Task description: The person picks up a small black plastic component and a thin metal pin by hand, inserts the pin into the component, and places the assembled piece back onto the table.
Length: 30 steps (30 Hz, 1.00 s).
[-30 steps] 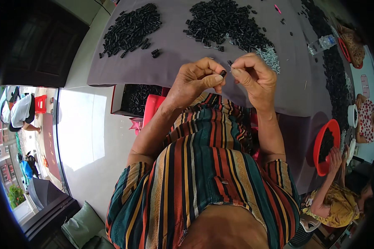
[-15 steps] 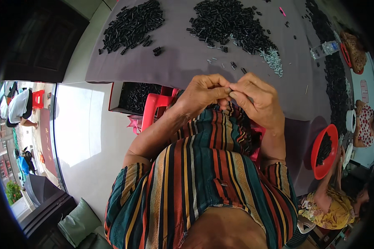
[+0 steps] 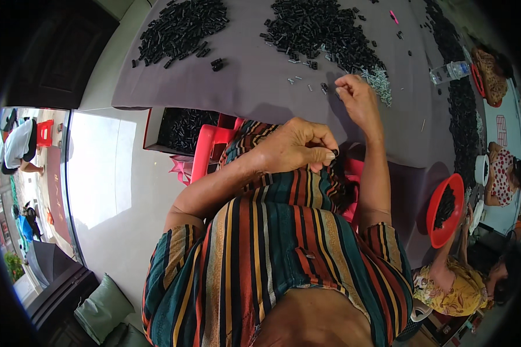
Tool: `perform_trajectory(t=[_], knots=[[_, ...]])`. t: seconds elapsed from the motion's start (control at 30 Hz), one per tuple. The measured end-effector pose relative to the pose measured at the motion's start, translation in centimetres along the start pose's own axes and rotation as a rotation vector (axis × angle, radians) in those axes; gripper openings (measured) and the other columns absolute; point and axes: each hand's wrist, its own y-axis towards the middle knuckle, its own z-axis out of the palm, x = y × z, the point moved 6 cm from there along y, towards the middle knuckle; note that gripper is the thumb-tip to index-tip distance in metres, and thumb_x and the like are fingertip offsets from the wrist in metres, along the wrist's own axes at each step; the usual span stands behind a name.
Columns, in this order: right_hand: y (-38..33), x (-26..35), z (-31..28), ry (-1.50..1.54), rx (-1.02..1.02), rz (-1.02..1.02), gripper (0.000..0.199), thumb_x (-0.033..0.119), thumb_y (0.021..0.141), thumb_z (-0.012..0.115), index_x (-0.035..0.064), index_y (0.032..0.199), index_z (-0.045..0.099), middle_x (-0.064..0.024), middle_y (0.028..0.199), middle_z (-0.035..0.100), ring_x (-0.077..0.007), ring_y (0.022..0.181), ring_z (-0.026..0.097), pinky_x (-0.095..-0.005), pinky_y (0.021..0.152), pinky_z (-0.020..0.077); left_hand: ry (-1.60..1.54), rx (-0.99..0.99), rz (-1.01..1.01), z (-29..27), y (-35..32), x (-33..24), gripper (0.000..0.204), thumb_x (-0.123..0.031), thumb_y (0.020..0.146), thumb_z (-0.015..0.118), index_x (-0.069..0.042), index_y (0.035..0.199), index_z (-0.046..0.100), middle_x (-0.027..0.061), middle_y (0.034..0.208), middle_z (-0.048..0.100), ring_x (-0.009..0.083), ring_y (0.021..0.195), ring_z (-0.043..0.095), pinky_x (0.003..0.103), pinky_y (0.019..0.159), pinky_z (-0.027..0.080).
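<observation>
My left hand [image 3: 304, 144] is above my lap, just off the table edge. Its thumb and index finger pinch a small black plastic piece [image 3: 334, 154], mostly covered by the fingertips. Farther out, my right hand [image 3: 359, 101] hovers over the grey tablecloth with thumb and fingertips slightly apart and nothing visible between them. Close to those fingertips lies a loose black plastic piece [image 3: 324, 88]. A heap of small silver screws [image 3: 378, 84] is just beyond the hand, beside a large pile of black plastic pieces [image 3: 315, 32]. A few loose screws [image 3: 295, 79] are scattered in front.
Another pile of black pieces [image 3: 182, 29] is at the table's far left. Below the edge sits a box of black parts [image 3: 185, 130] beside a red chair [image 3: 205, 150]. A red bowl [image 3: 454, 199] and a clear bottle [image 3: 450, 72] stand right, with people [image 3: 454, 283] working beyond.
My hands have separated. The right hand has moved forward over the table toward the loose pieces, and the left has dropped slightly toward my lap, keeping the small piece.
</observation>
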Motion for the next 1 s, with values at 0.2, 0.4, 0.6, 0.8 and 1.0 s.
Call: perform_trajectory(t=[0.2,0.4,0.6,0.8,1.0], knots=[[-0.4,0.4,-0.1,-0.080,0.107,0.023,0.016,-0.001,0.073,0.059,-0.0023,0.089,0.055,-0.0131,0.084,0.056,-0.0248,0.073,0.059,-0.0351,0.067,0.0456,0.055,-0.054,0.048,-0.5,0.1,0.0,0.012,-0.008,0.085,0.059,0.003,0.087,0.057,0.0037,0.072,0.059,0.0074,0.061,0.055,0.022,0.056,0.047],[-0.4,-0.4,-0.1,-0.087,0.119,-0.039,0.012,-0.001,0.073,0.059,-0.0029,0.083,0.053,-0.0101,0.075,0.052,-0.0201,0.066,0.053,-0.0310,0.062,0.0436,0.079,-0.062,-0.011,-0.6,0.4,0.6,0.009,-0.005,0.085,0.058,0.003,0.090,0.058,0.0027,0.074,0.058,0.0068,0.063,0.054,0.021,0.057,0.045],[0.1,0.1,0.2,-0.199,0.051,-0.054,0.011,0.003,0.075,0.060,0.0000,0.079,0.050,-0.0133,0.077,0.053,-0.0321,0.072,0.054,-0.0399,0.064,0.0422,0.078,-0.089,0.009,-1.0,0.6,0.8,0.010,-0.005,0.085,0.057,0.003,0.090,0.057,0.0026,0.073,0.058,0.0070,0.062,0.053,0.021,0.057,0.044],[2.2,1.6,1.3,-0.191,-0.058,-0.105,0.007,0.006,0.078,0.058,0.0032,0.082,0.052,-0.0129,0.079,0.054,-0.0327,0.075,0.055,-0.0409,0.066,0.0432,0.089,-0.097,0.006,-0.8,0.7,0.8,0.009,-0.006,0.083,0.058,0.003,0.085,0.056,0.0051,0.071,0.060,0.0087,0.061,0.055,0.023,0.056,0.046],[5.3,1.9,4.2,-0.222,-0.038,-0.273,0.018,0.003,0.078,0.055,0.0035,0.096,0.057,-0.0122,0.084,0.056,-0.0293,0.077,0.058,-0.0366,0.069,0.0457,0.121,-0.120,0.041,-1.6,0.5,0.7,0.009,-0.006,0.085,0.057,0.002,0.088,0.058,0.0037,0.074,0.060,0.0068,0.061,0.053,0.021,0.056,0.044]])
